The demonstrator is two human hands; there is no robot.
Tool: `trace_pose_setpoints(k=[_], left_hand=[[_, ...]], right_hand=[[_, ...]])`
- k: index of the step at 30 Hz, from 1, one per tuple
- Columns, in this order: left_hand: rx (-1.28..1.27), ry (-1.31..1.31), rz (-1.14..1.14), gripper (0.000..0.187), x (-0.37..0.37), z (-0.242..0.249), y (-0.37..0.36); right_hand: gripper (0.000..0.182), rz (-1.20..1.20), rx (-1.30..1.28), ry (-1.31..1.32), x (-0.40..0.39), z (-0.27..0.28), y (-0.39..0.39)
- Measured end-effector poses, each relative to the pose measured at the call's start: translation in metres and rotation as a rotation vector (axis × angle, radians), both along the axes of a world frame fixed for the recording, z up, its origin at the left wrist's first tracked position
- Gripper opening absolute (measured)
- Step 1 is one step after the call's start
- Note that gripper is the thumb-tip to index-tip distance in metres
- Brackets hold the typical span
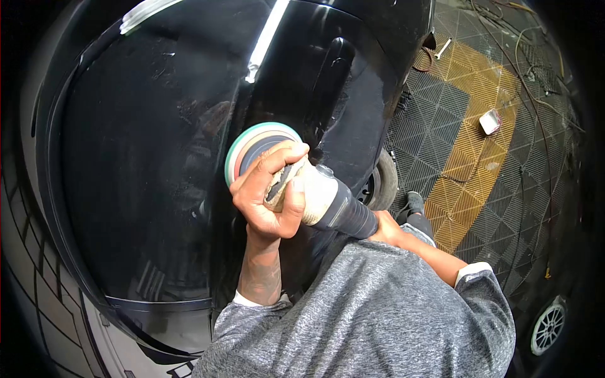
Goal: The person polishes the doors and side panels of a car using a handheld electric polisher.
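The polisher (322,193) is held in both hands, slanting from the left hand (271,192) down to the right hand (386,229). Its front end is gripped from above by the left hand, with the fingers curled over and the thumb bent round the near side. The dark rear end of the body is held by the right hand, whose fingers are mostly hidden. Just beyond the left hand, the green-edged round pad (234,155) is set against the glossy black car panel (145,189); its contact face cannot be seen. A bright streak of light (268,38) is reflected well beyond the left hand. Beyond the right hand, a tire (389,179) is partly covered by the bodywork, and farther right a white object (489,122) is seen on the tiled floor (485,201).
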State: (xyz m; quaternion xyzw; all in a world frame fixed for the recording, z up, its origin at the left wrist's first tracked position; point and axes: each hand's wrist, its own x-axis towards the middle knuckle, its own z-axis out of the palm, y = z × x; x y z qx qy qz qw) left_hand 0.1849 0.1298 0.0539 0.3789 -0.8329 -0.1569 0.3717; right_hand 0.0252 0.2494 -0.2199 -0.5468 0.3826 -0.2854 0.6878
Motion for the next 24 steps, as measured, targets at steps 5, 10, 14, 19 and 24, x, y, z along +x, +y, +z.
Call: trace_pose_setpoints(k=[5, 10, 14, 19, 24], left_hand=[[-0.067, 0.084, 0.071, 0.041, 0.033, -0.003, 0.038], [-0.123, 0.189, 0.161, 0.034, 0.037, 0.002, 0.057], [-0.122, 0.113, 0.059, 0.028, -0.008, 0.015, -0.002], [-0.077, 0.286, 0.060, 0.021, -0.032, 0.007, -0.041], [-0.139, 0.391, 0.120, 0.018, 0.008, 0.009, 0.015]], right_hand=[[0.059, 0.043, -0.087, 0.034, 0.001, -0.003, 0.006], [0.057, 0.137, -0.140, 0.126, -0.009, 0.015, 0.000], [0.056, -0.004, -0.019, 0.119, -0.024, 0.016, -0.014], [0.058, -0.085, 0.089, 0.128, -0.058, 0.040, -0.040], [0.052, -0.001, -0.026, 0.222, -0.050, 0.038, -0.009]])
